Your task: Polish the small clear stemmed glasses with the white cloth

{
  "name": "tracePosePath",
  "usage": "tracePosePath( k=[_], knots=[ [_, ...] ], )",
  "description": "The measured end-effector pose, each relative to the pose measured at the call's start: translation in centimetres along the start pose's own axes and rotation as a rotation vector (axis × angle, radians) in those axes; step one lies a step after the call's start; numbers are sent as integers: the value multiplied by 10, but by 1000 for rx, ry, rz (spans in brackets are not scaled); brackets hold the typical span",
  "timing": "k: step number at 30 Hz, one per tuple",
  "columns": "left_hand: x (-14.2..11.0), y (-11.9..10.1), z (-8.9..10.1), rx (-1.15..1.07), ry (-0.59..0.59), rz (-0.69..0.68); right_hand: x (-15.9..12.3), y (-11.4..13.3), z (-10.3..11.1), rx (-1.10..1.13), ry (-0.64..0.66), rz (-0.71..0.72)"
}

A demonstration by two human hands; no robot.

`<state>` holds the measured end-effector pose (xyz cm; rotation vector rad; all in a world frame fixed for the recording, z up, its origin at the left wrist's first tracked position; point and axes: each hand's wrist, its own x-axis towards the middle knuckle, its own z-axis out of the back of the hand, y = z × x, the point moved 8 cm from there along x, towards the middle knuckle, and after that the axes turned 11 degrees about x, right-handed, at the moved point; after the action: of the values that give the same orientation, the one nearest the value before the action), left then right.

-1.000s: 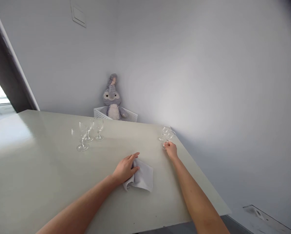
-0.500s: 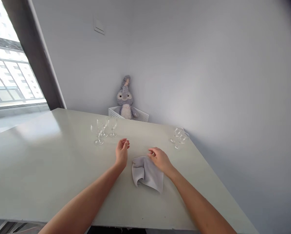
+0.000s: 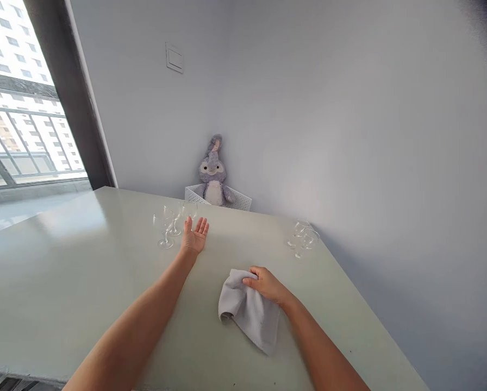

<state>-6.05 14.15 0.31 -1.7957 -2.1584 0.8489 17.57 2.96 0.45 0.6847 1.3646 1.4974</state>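
My left hand (image 3: 195, 235) is open, palm turned up, with its fingers spread beside the stemmed glasses on the left. It partly covers the rearmost of them, a round-bowled glass (image 3: 189, 209); whether it touches that glass I cannot tell. Nearer the front left stands another clear stemmed glass (image 3: 166, 243). My right hand (image 3: 263, 283) is closed on the upper edge of a light grey cloth (image 3: 247, 313), thumb on top. The cloth hangs in folds above or against the table.
Two more stemmed glasses (image 3: 307, 239) stand close to the wall at the table's right edge. Behind the pale table (image 3: 105, 282), a grey plush rabbit (image 3: 213, 182) sits in a white perforated basket (image 3: 241, 201). A window is at the far left.
My left hand has moved left toward the glasses, and its fingers have spread. My right hand has taken hold of the cloth, which was lying on the table.
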Motion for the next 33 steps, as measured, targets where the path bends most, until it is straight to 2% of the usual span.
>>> tracePosePath(
  k=[6,9,12,15,18,20,22,25,29,33],
  knots=[
    [12,-8,-8,-92,5,-1,5,-1,6,612,-2,-53],
    [12,-5,-13,-95,12,24,10,-7,13,779,-91,-45],
    [2,6,-22,-52,46,60,12,-12,27,862,-237,10],
    [-18,24,-34,24,128,109,7,-10,49,794,-445,123],
    [-44,40,-46,153,277,116,-9,7,69,493,-654,293],
    [-61,49,-52,309,387,71,-20,25,70,257,-720,421],
    [-73,57,-51,448,438,28,-27,43,59,98,-691,535],
    [-85,68,-46,532,461,29,-27,57,31,56,-503,610],
    [-93,73,-45,581,507,41,-18,53,2,258,-239,508],
    [-98,71,-47,634,534,40,-10,40,-7,608,-125,348]
  ],
)
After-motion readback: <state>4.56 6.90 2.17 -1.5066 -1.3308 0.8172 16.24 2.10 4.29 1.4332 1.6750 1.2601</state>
